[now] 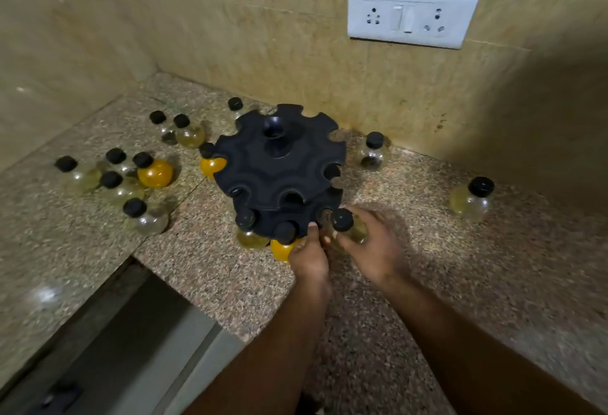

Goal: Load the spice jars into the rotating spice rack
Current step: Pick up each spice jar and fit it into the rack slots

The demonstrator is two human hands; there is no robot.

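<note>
A black two-tier rotating spice rack (279, 164) stands on the granite counter near the wall corner. Its lower tier carries a pale yellow jar (250, 237) and an orange jar (282, 248) at the front. My right hand (371, 246) grips a black-capped, pale yellow spice jar (345, 227) right beside a slot at the lower tier's front right. My left hand (309, 256) touches the rim of the lower tier next to that jar. Another orange jar (212, 164) sits at the rack's left side.
Several loose black-capped jars (115, 177) stand on the counter to the left, one orange (154, 172). Single jars stand behind the rack (373, 151) and far right (473, 199). A white switch plate (411, 16) hangs on the wall. The counter edge drops off at the lower left.
</note>
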